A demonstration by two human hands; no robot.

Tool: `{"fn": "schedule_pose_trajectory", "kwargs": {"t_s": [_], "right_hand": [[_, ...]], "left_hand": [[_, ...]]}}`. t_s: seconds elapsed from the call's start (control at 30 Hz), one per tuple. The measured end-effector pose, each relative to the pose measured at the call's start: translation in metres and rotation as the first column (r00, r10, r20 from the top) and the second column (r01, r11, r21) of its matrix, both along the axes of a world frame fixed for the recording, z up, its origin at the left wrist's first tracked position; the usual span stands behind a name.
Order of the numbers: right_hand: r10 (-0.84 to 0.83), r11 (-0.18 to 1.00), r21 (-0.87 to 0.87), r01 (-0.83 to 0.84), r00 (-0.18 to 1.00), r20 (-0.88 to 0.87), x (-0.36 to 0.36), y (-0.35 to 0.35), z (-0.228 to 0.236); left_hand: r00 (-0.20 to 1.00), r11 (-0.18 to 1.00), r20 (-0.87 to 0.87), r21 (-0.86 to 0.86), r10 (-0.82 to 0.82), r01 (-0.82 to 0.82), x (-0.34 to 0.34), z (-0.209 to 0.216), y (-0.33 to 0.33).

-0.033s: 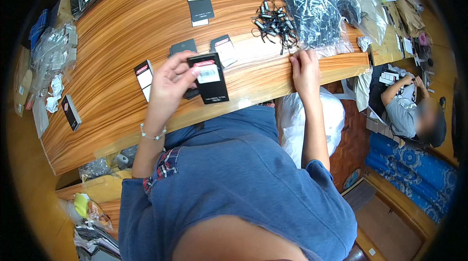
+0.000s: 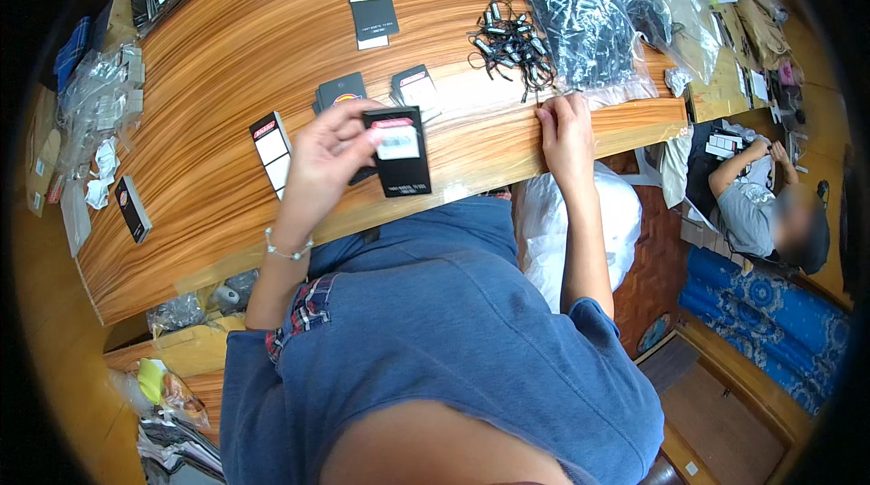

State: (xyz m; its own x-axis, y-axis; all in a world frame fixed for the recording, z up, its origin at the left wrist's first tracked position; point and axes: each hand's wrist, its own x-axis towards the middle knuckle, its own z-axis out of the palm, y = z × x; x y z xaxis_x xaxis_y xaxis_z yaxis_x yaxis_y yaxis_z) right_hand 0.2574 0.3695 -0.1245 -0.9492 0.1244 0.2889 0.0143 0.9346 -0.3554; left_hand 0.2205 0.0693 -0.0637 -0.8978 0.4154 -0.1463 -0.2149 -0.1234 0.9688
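Note:
My left hand (image 2: 337, 148) pinches a black hang tag (image 2: 403, 172) with a white barcode sticker by its upper left edge, above the table's near edge. Behind that hand is a stack of black tags (image 2: 343, 89), partly covered by it. Another small pile of tags (image 2: 415, 89) with white stickers lies just beyond the held one. Left of the hand sits a stack of white labels (image 2: 272, 151). My right hand (image 2: 569, 127) rests at the table edge with its fingers curled together; whatever is in them is hidden. Beyond it lies a heap of black tag strings (image 2: 514, 43).
A clear bag of black strings (image 2: 580, 18) lies at the far right. One tag with its string (image 2: 372, 9) is farther back. A black box (image 2: 132, 209) and plastic bags (image 2: 104, 91) lie at the left. A seated person (image 2: 757, 204) works at the right.
My left hand has moved slightly right with the tag, which is now turned a little more upright. More of the tag stack behind it shows. My right hand has barely moved.

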Motion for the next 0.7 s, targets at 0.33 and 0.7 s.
{"fn": "schedule_pose_trajectory", "kwargs": {"t_s": [0.33,0.7], "right_hand": [[0.087,0.949,-0.314,-0.043,0.988,0.126,0.041,-0.053,0.016],[0.140,0.775,-0.629,-0.065,0.988,0.071,0.044,-0.055,0.023]], "left_hand": [[0.744,0.786,0.252,0.227,-0.618,0.575,0.011,-0.042,0.052],[0.764,0.882,0.504,0.437,-0.403,0.178,0.026,-0.065,0.082]]}}
